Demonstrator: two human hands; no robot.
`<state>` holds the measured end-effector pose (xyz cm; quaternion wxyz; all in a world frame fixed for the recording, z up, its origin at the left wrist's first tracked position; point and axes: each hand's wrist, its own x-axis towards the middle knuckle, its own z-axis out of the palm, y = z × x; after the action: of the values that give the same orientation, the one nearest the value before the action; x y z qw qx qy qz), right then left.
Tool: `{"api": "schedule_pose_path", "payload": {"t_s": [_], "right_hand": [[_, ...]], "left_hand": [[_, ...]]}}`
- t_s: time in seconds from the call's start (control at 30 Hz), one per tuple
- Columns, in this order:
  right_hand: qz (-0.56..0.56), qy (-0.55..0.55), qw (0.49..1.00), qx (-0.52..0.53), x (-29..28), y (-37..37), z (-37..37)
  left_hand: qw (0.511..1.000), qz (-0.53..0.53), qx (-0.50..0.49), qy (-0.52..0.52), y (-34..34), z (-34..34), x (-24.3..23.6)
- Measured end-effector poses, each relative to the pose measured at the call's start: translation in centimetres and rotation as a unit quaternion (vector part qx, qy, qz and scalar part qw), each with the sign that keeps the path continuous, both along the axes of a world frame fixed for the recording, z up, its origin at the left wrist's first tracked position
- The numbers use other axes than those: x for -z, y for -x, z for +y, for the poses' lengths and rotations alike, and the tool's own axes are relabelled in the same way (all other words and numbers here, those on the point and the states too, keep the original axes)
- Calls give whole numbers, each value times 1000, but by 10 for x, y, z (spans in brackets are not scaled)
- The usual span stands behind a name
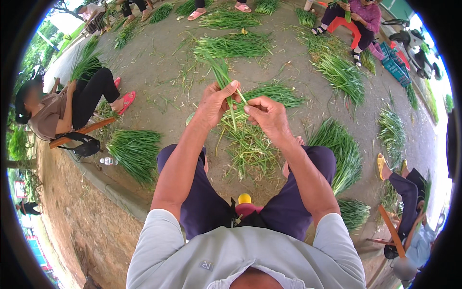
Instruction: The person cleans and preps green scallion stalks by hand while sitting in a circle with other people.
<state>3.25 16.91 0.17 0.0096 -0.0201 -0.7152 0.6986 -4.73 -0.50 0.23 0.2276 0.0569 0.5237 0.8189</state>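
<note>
My left hand [213, 104] is closed around a small bunch of green chives [220, 71], whose leaves point away from me. Between the thumb and fingertips of my right hand [270, 118] is the pale end of a chive stalk [242, 98] that runs across from the left hand. Both hands are raised over the ground in front of my knees. Below them lies a heap of yellowish chive trimmings [252, 149]. Just beyond it a loose pile of chives [276, 94] is spread on the pavement, partly hidden by my hands.
Chive piles lie at left [134, 153], right [339, 151] and farther ahead [233, 45]. A seated person [53, 111] at left holds chives; other people sit at upper right and lower right. A teal crate [395, 65] stands at far right, a plastic bottle [109, 161] by the curb.
</note>
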Motion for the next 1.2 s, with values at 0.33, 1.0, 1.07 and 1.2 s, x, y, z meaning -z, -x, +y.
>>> {"api": "schedule_pose_path", "payload": {"t_s": [0.33, 1.0, 1.07, 1.2], "right_hand": [[-70, 94, 993, -13, -12, -3, -1], [-18, -39, 999, -10, -4, -3, 4], [-24, -32, 999, -4, -6, -4, 6], [-68, 15, 997, -34, -7, -1, 13]], "left_hand": [[999, 3, 9, 36, -2, 1, -2], [999, -4, 37, 34, -2, 0, -3], [999, -7, 34, 33, -2, -1, -4], [999, 0, 34, 35, -2, -2, -6]]}}
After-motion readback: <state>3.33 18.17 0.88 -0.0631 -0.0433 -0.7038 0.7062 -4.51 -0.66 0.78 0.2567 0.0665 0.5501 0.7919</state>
